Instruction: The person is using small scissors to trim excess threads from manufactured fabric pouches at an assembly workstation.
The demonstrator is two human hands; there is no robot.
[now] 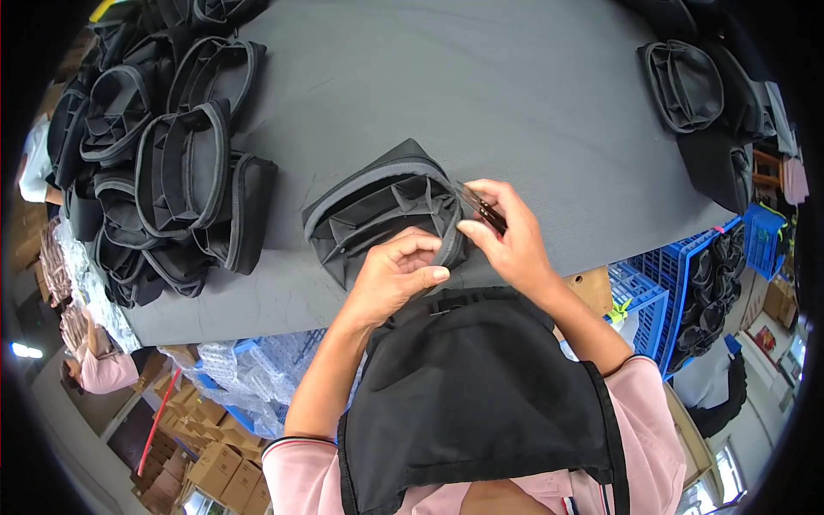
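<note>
Head view: black pouch (378, 206) located at the near side of a grey table (566, 103), directly before the wearer, with opening toward the camera, grey-trimmed rim and inner dividers in sight. Left hand (388, 275): narrowed on the pouch, with curled fingers and thumb at the near right part of the rim; exact contact of each fingertip not determinable. Right hand (515, 239): closed around small dark-handled snips (492, 215), with metal blades directed up and left, at the right end of the rim. Contact between blades and trim: cannot tell. Noted at left on the table: a heap of similar pouches (184, 172), several with openings exposed. Noted at far right: a smaller group of pouches (684, 86), near the table's edge. Worn by the person: a black apron (481, 386) over a pink shirt (648, 412). Observed beyond the table's edge, at right: blue crates (650, 302). Observed at lower left: clear plastic wrapping (249, 386) and cardboard boxes (215, 472). Recorded at far left: a co-worker in pink (107, 367), well apart from the work.
</note>
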